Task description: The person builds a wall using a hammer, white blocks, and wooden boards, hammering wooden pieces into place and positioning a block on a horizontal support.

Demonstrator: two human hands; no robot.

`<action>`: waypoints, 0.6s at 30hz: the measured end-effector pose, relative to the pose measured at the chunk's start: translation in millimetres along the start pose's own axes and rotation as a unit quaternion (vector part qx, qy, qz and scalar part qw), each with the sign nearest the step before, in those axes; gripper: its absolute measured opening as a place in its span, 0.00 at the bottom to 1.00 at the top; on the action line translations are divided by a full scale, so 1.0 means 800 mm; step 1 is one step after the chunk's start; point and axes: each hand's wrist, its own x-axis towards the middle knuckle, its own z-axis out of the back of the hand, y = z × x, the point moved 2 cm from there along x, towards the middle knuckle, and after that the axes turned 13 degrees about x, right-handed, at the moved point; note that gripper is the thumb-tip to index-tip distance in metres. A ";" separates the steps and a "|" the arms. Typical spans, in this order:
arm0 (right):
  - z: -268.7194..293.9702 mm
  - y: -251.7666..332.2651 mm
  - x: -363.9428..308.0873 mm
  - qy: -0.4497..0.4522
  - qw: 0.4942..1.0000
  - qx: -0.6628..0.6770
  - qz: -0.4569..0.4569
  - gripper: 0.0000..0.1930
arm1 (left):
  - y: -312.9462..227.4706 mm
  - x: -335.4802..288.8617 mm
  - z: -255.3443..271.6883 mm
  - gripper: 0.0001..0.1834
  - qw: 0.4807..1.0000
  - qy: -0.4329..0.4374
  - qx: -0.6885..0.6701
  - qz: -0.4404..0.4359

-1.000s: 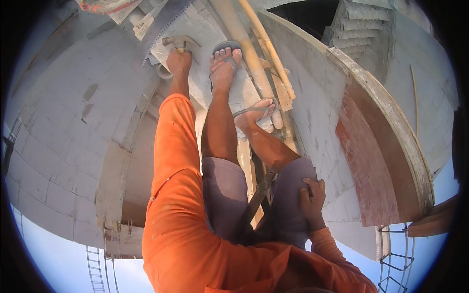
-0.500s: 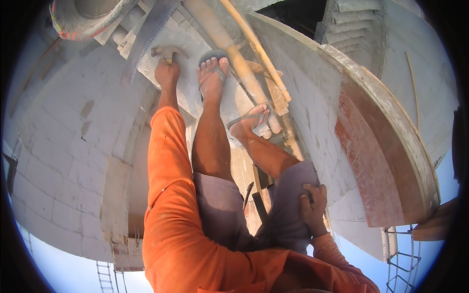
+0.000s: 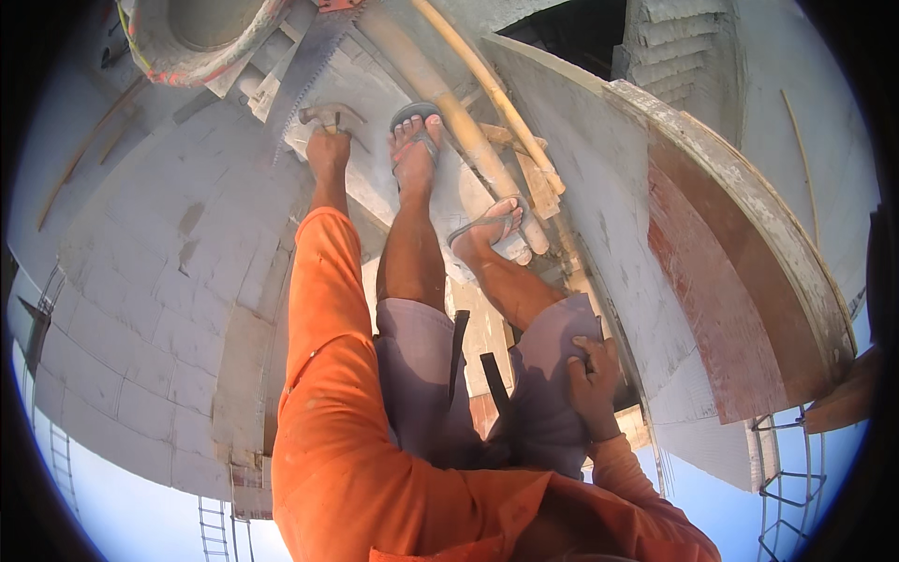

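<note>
My left hand [image 3: 328, 152] is closed round the handle of a claw hammer [image 3: 330, 114]. The hammer's head lies crosswise just beyond the fist, low over the grey surface near my left foot. A handsaw [image 3: 304, 80] with a toothed edge lies just left of the hammer, its reddish handle at the top of the view. My right hand [image 3: 595, 379] rests on the shorts at my right thigh [image 3: 548, 375]. Its fingers are curled together; a thin dark line shows by the fingertips, and what they hold cannot be made out.
My sandalled feet [image 3: 414, 155] stand on the grey surface beside a bamboo pole [image 3: 468, 136] and a thinner yellow pole [image 3: 487, 70]. A mortar-crusted round container [image 3: 220, 28] sits upper left. A block wall [image 3: 140, 318] drops away left; a curved plywood-edged form [image 3: 721, 272] rises right.
My left hand and the hammer have shifted slightly right in the picture as the view moved. My right knee has tilted a little, with my right hand still on the thigh.
</note>
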 end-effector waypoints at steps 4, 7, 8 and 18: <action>-0.002 -0.001 -0.001 -0.004 1.000 -0.027 0.009 0.13 | 0.004 0.003 -0.058 0.17 0.999 -0.027 0.038 0.019; -0.007 -0.003 -0.002 -0.012 1.000 -0.022 -0.006 0.13 | -0.010 -0.007 -0.063 0.15 0.997 -0.073 0.006 0.005; -0.008 -0.001 -0.001 -0.012 1.000 -0.019 -0.013 0.13 | -0.008 -0.004 -0.066 0.15 0.997 -0.073 0.005 -0.001; -0.013 0.020 -0.019 -0.009 0.992 0.121 -0.029 0.13 | -0.058 -0.075 0.092 0.14 0.996 -0.031 -0.061 -0.060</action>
